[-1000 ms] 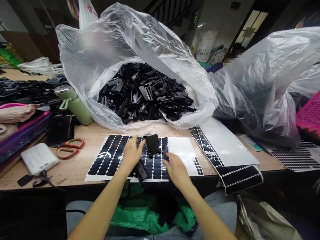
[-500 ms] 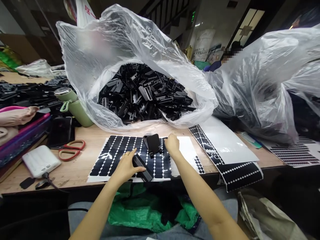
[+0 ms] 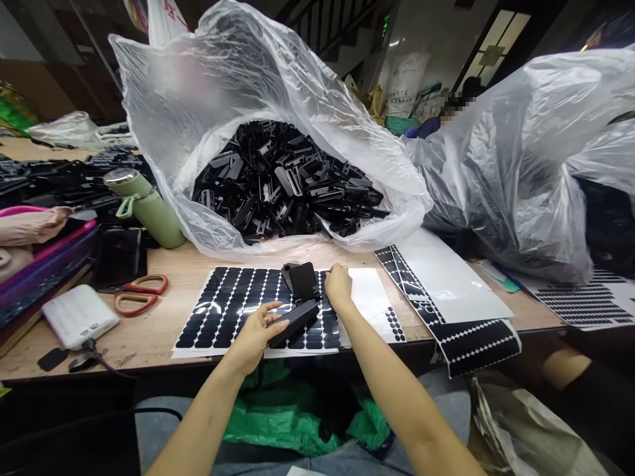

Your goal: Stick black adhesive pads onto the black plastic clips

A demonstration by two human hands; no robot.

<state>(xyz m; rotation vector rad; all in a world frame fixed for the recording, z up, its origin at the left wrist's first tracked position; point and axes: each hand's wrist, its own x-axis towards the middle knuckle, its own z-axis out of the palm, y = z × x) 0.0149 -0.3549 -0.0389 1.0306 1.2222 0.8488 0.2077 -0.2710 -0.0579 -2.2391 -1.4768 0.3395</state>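
Observation:
My left hand (image 3: 260, 334) grips a dark, elongated black plastic piece (image 3: 295, 324) between thumb and fingers, tilted just above the sticker sheet. The sheet (image 3: 223, 311) is white-backed with rows of black rounded stickers and lies on the table. Another black plastic piece, a flat folding stand-like part (image 3: 302, 281), rests on the sheet between my hands. My right hand (image 3: 339, 285) is closed, fingertips pinched at the sheet's upper right part; what they hold, if anything, is hidden.
A big clear plastic bag (image 3: 163, 132) full of black plastic parts (image 3: 292, 178) stands behind the sheet. Red-handled scissors (image 3: 141, 294), a white power bank (image 3: 79, 317) and a green bottle (image 3: 149, 211) lie left. More sticker sheets (image 3: 476, 347) overhang the table edge at right.
The black piece in my left hand has turned from slanting down toward me to pointing right and upward. My right hand stays pinched, shifted slightly left.

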